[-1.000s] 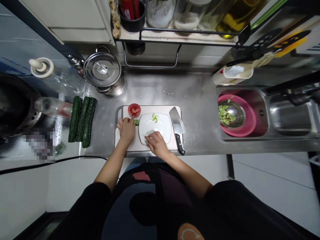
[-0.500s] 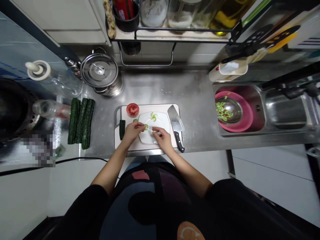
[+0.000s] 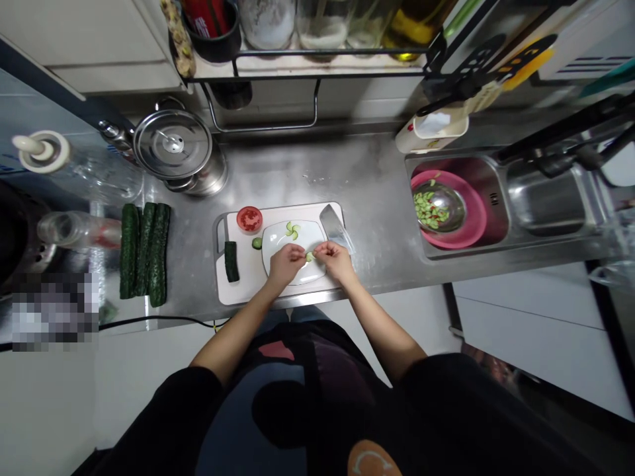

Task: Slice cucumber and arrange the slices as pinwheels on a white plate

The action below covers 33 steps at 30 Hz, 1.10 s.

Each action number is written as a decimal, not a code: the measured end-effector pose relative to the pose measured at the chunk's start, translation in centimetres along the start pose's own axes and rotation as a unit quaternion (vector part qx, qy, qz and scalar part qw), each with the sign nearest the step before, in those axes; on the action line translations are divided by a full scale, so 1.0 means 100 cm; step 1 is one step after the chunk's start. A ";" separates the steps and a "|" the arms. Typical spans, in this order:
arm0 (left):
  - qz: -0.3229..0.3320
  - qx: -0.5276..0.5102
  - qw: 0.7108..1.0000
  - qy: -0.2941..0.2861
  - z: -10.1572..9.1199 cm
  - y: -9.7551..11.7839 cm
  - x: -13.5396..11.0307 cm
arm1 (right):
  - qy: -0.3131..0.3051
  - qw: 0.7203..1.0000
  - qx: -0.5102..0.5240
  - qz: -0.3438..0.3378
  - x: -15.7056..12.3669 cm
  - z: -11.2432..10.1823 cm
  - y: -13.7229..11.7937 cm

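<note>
Over the white plate, my left hand and my right hand meet with their fingertips closed on a small cucumber slice. Farther back on the plate lie several thin cucumber pieces in a curved pattern. The plate rests on a white cutting board. Left of the plate are a short cucumber end, a longer dark green cucumber piece and a cut tomato half. A cleaver lies by the board's right edge, its handle hidden by my right hand.
Whole cucumbers lie side by side on the left counter, near a lidded steel pot and a glass jar. At the right, a pink basin with a bowl of chopped vegetables sits in the sink. A bottle rack hangs above.
My left hand has brought the cucumber slice rightward over the plate, and my right hand's fingers now meet it. The cucumber end behind my left hand has come into full view.
</note>
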State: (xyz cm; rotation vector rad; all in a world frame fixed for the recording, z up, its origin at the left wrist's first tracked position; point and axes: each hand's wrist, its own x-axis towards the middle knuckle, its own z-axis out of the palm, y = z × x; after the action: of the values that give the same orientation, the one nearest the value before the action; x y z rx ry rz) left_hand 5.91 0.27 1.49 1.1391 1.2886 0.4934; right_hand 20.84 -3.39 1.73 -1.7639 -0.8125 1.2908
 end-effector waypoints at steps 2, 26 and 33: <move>0.119 0.131 0.984 0.028 0.004 -0.004 0.005 | 0.000 0.998 -0.066 -0.019 0.009 -0.005 -0.003; 0.438 0.420 0.794 0.035 0.013 -0.046 0.015 | 0.075 0.838 -0.485 -0.239 -0.001 -0.013 0.025; 0.410 0.456 0.789 0.031 0.015 -0.043 0.014 | 0.026 0.792 -0.563 -0.235 -0.021 0.002 0.038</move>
State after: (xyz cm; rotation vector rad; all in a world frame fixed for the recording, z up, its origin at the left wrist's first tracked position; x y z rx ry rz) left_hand 6.42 -0.95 -3.10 2.5708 1.0187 0.5302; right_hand 20.18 -7.01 -0.69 -2.1645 -2.1135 0.3428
